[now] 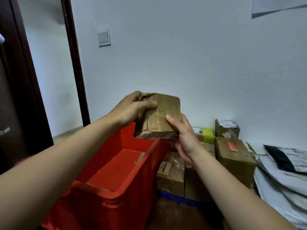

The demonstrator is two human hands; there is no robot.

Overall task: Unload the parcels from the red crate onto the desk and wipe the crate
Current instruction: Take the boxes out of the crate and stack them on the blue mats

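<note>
Nearest, the red crate [99,211] sits at lower left with its long side running away from the viewer. Its floor shows red and bare except for a small brown scrap [139,158] toward the far end. From that I judge the unloading is nearly finished and the wipe not yet begun.

Just beside the crate's right wall, brown cartons [171,173] stand packed together over a blue strip [172,197]. They are probably on the desk, though its surface is mostly hidden. One carton with a red label [232,156] stands further right. Pale mail bags [282,185] lie overlapped at the right edge.

Above the crate's far end, both hands hold a taped brown parcel [164,112] clear of everything. The left hand [131,108] has its grip clamped on the upper left corner, thumb across the near face. The right hand [184,138] has its grip clamped at the lower right, thumb on the face and palm underneath, likely to take the weight. The parcel is tilted, which suits carrying it rightward to the stack.

Behind the stack are a green box [208,134] and another carton [227,128]. Beyond them the wall carries a light switch [104,37], with a dark door frame [74,63] to the left.
</note>
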